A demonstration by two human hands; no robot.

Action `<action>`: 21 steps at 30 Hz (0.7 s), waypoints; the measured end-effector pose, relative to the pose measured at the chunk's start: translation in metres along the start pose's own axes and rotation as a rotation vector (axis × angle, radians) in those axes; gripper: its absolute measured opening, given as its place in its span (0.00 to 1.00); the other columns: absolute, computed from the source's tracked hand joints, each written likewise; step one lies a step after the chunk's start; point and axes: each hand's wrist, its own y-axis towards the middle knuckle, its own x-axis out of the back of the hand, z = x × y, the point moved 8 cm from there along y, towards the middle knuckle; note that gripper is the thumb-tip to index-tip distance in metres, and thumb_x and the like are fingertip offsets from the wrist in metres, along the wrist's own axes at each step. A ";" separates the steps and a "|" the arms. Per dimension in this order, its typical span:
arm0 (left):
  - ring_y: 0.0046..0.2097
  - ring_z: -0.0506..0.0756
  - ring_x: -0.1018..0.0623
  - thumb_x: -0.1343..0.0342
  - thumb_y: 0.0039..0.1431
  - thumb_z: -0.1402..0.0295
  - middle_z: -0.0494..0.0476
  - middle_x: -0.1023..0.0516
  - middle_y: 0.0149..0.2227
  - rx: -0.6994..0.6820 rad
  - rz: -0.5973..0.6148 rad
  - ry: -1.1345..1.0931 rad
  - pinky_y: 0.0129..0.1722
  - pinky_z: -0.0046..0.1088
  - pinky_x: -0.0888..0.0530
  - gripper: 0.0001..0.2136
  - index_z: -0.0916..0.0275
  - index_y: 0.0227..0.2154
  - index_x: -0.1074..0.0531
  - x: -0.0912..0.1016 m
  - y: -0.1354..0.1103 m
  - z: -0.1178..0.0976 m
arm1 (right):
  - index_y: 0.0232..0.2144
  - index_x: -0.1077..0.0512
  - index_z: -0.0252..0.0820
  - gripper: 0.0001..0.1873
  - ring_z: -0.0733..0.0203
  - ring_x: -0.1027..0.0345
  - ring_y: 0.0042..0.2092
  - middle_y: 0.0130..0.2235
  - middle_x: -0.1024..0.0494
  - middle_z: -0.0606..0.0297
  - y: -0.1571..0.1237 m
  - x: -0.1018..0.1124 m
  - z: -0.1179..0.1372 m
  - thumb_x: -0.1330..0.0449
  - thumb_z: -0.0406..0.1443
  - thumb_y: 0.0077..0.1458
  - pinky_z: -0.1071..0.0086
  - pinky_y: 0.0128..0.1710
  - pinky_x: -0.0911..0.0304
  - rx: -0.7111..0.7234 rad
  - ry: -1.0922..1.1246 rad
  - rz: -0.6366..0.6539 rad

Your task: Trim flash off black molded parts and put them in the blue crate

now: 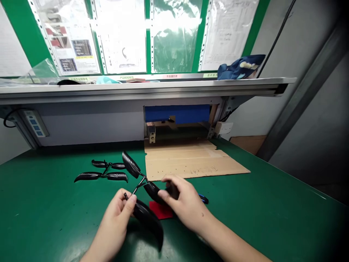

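Observation:
A glossy black plastic piece is up off the table between my hands. It has curved, ribbed, feather-shaped blades joined by a thin stem. My left hand pinches the stem between thumb and fingers, beside the lowest blade. My right hand is curled around the outer end of another blade at the right, with its fingertips partly hidden. A similar black piece lies on the table to the left. Beneath the held piece is a flat red pad. Part of a blue-and-black item shows behind my right hand.
A cardboard sheet lies on the green table, in front of an opening with a blue flap. Above runs a shelf holding a dark blue cloth item. A power strip is fixed at left.

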 end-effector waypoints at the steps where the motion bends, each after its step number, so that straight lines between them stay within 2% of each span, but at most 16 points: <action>1: 0.30 0.50 0.36 0.49 0.61 0.52 0.47 0.34 0.24 0.021 0.051 -0.045 0.32 0.23 0.36 0.16 0.60 0.27 0.38 -0.009 -0.002 0.004 | 0.45 0.32 0.46 0.16 0.56 0.35 0.41 0.39 0.28 0.66 -0.003 -0.006 0.006 0.36 0.40 0.56 0.66 0.40 0.40 0.046 -0.085 0.042; 4: 0.28 0.49 0.36 0.44 0.59 0.55 0.47 0.35 0.24 0.106 0.196 -0.268 0.31 0.22 0.36 0.15 0.60 0.26 0.39 -0.033 -0.011 0.013 | 0.48 0.32 0.47 0.22 0.54 0.34 0.42 0.40 0.26 0.67 -0.009 -0.021 0.012 0.31 0.39 0.52 0.64 0.43 0.41 0.112 -0.269 0.127; 8: 0.33 0.51 0.28 0.43 0.58 0.60 0.54 0.29 0.33 0.299 0.317 -0.649 0.42 0.31 0.32 0.12 0.61 0.33 0.37 -0.052 -0.022 0.016 | 0.45 0.31 0.47 0.17 0.57 0.33 0.41 0.40 0.25 0.69 -0.006 -0.020 0.009 0.33 0.39 0.55 0.67 0.41 0.42 0.125 -0.263 0.132; 9: 0.33 0.52 0.29 0.43 0.57 0.59 0.54 0.30 0.33 0.313 0.327 -0.632 0.42 0.32 0.32 0.12 0.61 0.33 0.37 -0.050 -0.023 0.015 | 0.45 0.31 0.46 0.16 0.58 0.33 0.41 0.41 0.25 0.70 -0.005 -0.017 0.011 0.33 0.38 0.55 0.68 0.41 0.43 0.135 -0.257 0.138; 11: 0.31 0.51 0.33 0.45 0.59 0.57 0.51 0.33 0.29 0.234 0.301 -0.365 0.36 0.28 0.34 0.13 0.60 0.31 0.38 -0.038 -0.019 0.010 | 0.42 0.31 0.45 0.12 0.60 0.33 0.39 0.39 0.25 0.70 -0.006 -0.014 0.015 0.34 0.36 0.56 0.70 0.38 0.43 0.147 -0.264 0.195; 13: 0.29 0.51 0.40 0.49 0.61 0.55 0.48 0.40 0.26 0.069 0.153 0.052 0.31 0.25 0.39 0.15 0.60 0.27 0.41 -0.012 -0.009 -0.001 | 0.38 0.30 0.45 0.09 0.61 0.33 0.36 0.35 0.26 0.71 -0.011 -0.020 0.019 0.34 0.36 0.56 0.72 0.33 0.44 0.164 -0.267 0.325; 15: 0.29 0.51 0.43 0.53 0.63 0.53 0.47 0.44 0.26 -0.055 -0.042 0.329 0.29 0.25 0.43 0.17 0.59 0.25 0.44 0.013 -0.002 -0.013 | 0.35 0.30 0.44 0.10 0.63 0.34 0.34 0.33 0.27 0.72 -0.021 -0.034 0.025 0.32 0.37 0.53 0.73 0.31 0.45 0.212 -0.257 0.487; 16: 0.29 0.51 0.44 0.54 0.63 0.52 0.47 0.46 0.26 -0.073 -0.113 0.358 0.29 0.25 0.44 0.17 0.59 0.25 0.45 0.022 0.000 -0.016 | 0.35 0.30 0.44 0.13 0.63 0.34 0.34 0.33 0.27 0.72 -0.027 -0.041 0.028 0.30 0.38 0.51 0.73 0.32 0.45 0.245 -0.254 0.543; 18: 0.30 0.52 0.44 0.56 0.63 0.51 0.47 0.46 0.27 -0.060 -0.160 0.298 0.29 0.25 0.43 0.18 0.59 0.26 0.44 0.032 0.004 -0.016 | 0.37 0.30 0.46 0.19 0.61 0.35 0.38 0.34 0.28 0.71 -0.035 -0.052 0.034 0.27 0.41 0.46 0.71 0.37 0.45 0.310 -0.267 0.566; 21: 0.33 0.52 0.40 0.55 0.63 0.51 0.48 0.43 0.29 -0.043 -0.135 0.208 0.33 0.24 0.39 0.17 0.59 0.27 0.41 0.032 0.008 -0.015 | 0.43 0.33 0.46 0.33 0.57 0.39 0.40 0.38 0.31 0.68 -0.037 -0.051 0.041 0.25 0.49 0.38 0.68 0.41 0.45 0.385 -0.270 0.442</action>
